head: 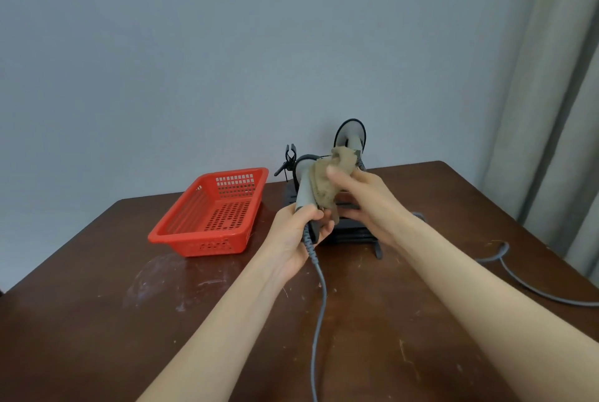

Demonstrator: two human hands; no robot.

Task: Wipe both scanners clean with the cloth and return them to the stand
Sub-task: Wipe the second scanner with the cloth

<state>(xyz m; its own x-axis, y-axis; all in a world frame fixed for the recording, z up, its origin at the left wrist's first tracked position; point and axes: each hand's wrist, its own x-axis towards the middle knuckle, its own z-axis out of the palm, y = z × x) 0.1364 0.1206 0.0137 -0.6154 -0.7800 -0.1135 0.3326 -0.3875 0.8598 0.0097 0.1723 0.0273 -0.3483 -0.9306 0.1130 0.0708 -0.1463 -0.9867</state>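
One scanner [304, 187] sits gripped in your left hand [296, 233] while your right hand [359, 197] pinches the cloth [327, 181] against it; the second scanner [351, 135] waits on the stand [353, 233].

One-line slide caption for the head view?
Left hand grips a corded scanner while right hand rubs it with the cloth.

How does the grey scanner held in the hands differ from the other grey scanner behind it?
The held grey handheld scanner is off the black stand, gripped by the left hand; the rear grey scanner sits on the stand, untouched. The right hand presses the crumpled brown cloth against the held one, while the rear one stands higher. Both look grey with dark trim.
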